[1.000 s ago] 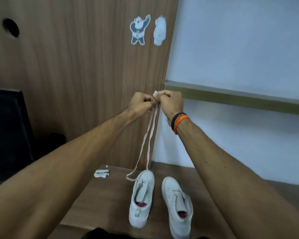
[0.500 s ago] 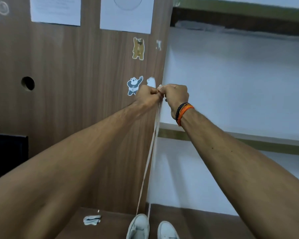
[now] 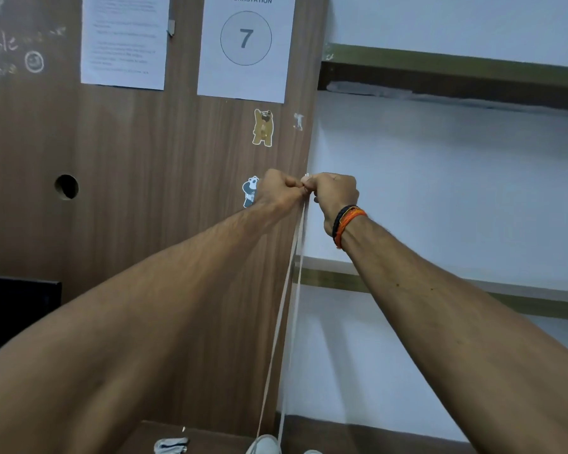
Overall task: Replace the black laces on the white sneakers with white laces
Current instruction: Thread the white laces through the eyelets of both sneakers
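Both my arms reach far out and up. My left hand and my right hand meet fist to fist, each pinching an end of the white lace. Its two strands run taut straight down from my fingers to the toe of the left white sneaker at the bottom edge. Just a sliver of the right white sneaker shows beside it. No black lace is in view.
A small bundled white lace lies on the wooden desk left of the shoes. A wooden partition with papers and bear stickers stands behind my hands. A white wall with green-edged shelves fills the right. A dark monitor sits left.
My hands have lifted higher with the lace ends, pulling both strands straight and taut. The view has tilted up, so the sneakers have dropped to the bottom edge.
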